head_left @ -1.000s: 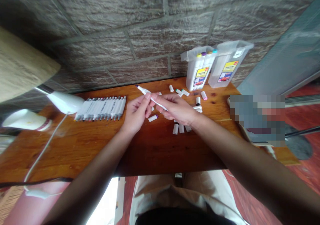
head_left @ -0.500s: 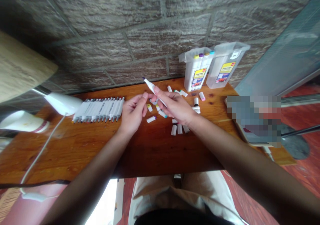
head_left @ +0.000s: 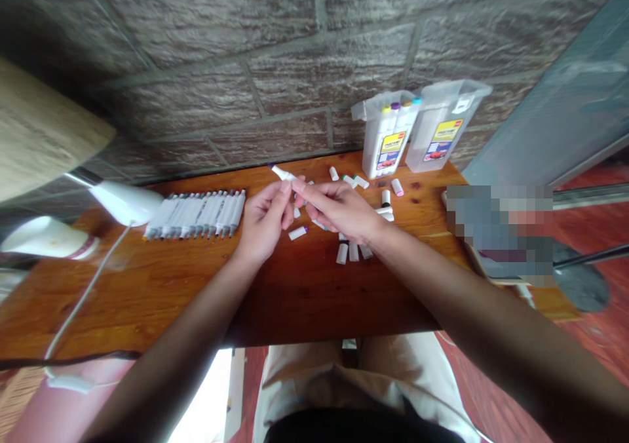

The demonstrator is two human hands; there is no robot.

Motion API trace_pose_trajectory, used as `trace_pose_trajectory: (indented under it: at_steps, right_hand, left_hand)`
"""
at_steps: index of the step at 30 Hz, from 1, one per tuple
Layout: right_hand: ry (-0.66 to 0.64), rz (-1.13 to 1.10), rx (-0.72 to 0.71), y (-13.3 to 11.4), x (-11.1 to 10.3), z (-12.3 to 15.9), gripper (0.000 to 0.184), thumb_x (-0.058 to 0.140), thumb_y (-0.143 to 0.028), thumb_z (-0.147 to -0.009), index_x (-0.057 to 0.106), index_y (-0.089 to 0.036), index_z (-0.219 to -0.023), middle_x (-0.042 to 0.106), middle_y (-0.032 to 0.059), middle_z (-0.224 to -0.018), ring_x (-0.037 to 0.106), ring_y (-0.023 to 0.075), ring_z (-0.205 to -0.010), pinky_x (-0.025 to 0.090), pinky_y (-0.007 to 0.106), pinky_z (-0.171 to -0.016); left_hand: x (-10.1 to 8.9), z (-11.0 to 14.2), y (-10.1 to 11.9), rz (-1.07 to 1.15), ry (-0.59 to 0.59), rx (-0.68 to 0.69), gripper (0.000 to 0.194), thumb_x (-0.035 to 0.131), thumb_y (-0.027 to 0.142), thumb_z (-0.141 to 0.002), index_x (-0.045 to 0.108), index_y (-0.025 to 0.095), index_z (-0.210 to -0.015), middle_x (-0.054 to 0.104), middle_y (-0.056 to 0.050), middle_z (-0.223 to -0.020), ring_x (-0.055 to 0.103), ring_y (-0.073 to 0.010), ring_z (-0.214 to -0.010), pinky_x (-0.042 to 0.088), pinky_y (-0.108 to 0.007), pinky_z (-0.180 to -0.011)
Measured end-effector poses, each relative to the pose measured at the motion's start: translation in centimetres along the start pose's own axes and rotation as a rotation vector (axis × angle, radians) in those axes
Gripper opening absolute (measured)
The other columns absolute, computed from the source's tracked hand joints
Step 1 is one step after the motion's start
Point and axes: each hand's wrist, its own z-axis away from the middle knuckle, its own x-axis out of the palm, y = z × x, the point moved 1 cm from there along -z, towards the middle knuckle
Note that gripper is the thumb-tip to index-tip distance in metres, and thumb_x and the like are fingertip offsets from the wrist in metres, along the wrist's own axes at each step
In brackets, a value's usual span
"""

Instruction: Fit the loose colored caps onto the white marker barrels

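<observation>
My right hand (head_left: 339, 210) holds a white marker (head_left: 284, 174) with a dark purple tip pointing up and left, above the wooden table (head_left: 171, 286). The thumb and fingers of my left hand (head_left: 265, 220) pinch the same marker near its upper end. Under and around my hands lie several loose white marker caps (head_left: 299, 232) with coloured ends. A row of several white markers (head_left: 196, 213) lies side by side to the left of my hands.
Two clear plastic marker cases (head_left: 388, 135) stand at the back right against the stone wall, one holding a few markers. A white lamp head (head_left: 125, 202) and its cord (head_left: 83, 299) lie at the left. A blurred object (head_left: 501, 233) sits at the right edge.
My left hand, which had let go and dropped toward the table, has come back up and taken the marker near its tip. The marker has tilted lower and to the left.
</observation>
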Motion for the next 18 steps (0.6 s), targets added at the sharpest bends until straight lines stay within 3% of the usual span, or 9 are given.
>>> trace_pose_trajectory:
  at_steps: [10, 15, 18]
  right_hand:
    - [0.045, 0.038, -0.015, 0.3, 0.0, 0.0, 0.052, 0.068, -0.065, -0.084, 0.07, -0.014, -0.077, 0.051, -0.0047, -0.056, 0.039, 0.0047, -0.044, 0.025, 0.02, -0.037]
    - [-0.013, 0.026, 0.025, 0.6, -0.2, -0.2, 0.053, 0.065, -0.065, -0.087, 0.074, -0.013, -0.088, 0.055, -0.0024, -0.064, 0.044, 0.0053, -0.048, 0.029, 0.019, -0.041]
    - [-0.011, 0.065, 0.042, 0.6, -0.6, -0.5, 0.051, 0.058, -0.062, -0.093, 0.074, -0.013, -0.093, 0.062, 0.0006, -0.069, 0.051, 0.0078, -0.051, 0.036, 0.021, -0.045]
  left_hand:
    - [0.1, 0.0, -0.1, 0.042, -0.034, -0.035, 0.033, 0.062, 0.049, -0.095, 0.073, 0.02, -0.107, 0.04, 0.008, -0.046, 0.03, -0.0073, -0.042, 0.025, -0.024, -0.047]
    - [0.1, -0.3, 0.1, 0.129, 0.016, -0.065, 0.034, 0.07, 0.053, -0.089, 0.066, 0.019, -0.085, 0.039, 0.009, -0.045, 0.03, -0.0063, -0.041, 0.025, -0.022, -0.045]
    - [-0.1, -0.8, 0.9, 0.204, 0.111, -0.082, 0.039, 0.072, 0.056, -0.085, 0.061, 0.019, -0.079, 0.037, 0.009, -0.043, 0.029, -0.0061, -0.038, 0.027, -0.021, -0.042]
